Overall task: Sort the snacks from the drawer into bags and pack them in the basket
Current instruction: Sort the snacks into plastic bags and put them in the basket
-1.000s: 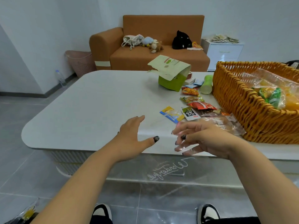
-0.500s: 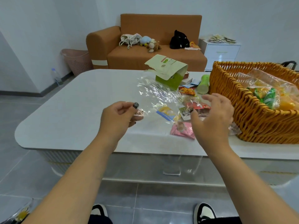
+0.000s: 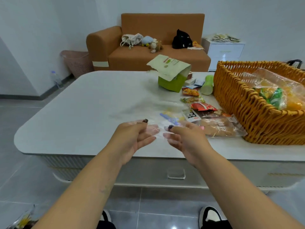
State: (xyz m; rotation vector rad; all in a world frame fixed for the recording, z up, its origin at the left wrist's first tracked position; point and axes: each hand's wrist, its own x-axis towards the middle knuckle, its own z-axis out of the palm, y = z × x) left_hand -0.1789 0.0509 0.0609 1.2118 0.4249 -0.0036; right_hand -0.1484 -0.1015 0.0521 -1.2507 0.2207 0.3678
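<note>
You have a thin clear plastic bag (image 3: pixel 158 128) stretched between your two hands just above the near edge of the white rounded table (image 3: pixel 79 113). Your left hand (image 3: pixel 132 138) pinches one side of its mouth between thumb and curled fingers, and your right hand (image 3: pixel 184 138) pinches the other side the same way; motion blur hides the exact finger contact. The film looks very light, limp and slippery, so judge it likely to cling shut and slide out of a loose pinch. Keep hold right at the rim, one layer per hand, to part the opening.

The loose snack packets (image 3: pixel 196 103) lie scattered to the right, between the bag and the woven orange wicker basket (image 3: pixel 239 100); they look small, light and crinkly, easy to lift by an edge. A clear-wrapped bread pack (image 3: pixel 221 128) lies nearest, just beside the basket, and looks soft, so squeeze it gently. One filled bag (image 3: pixel 277 93) already sits in the basket.
</note>
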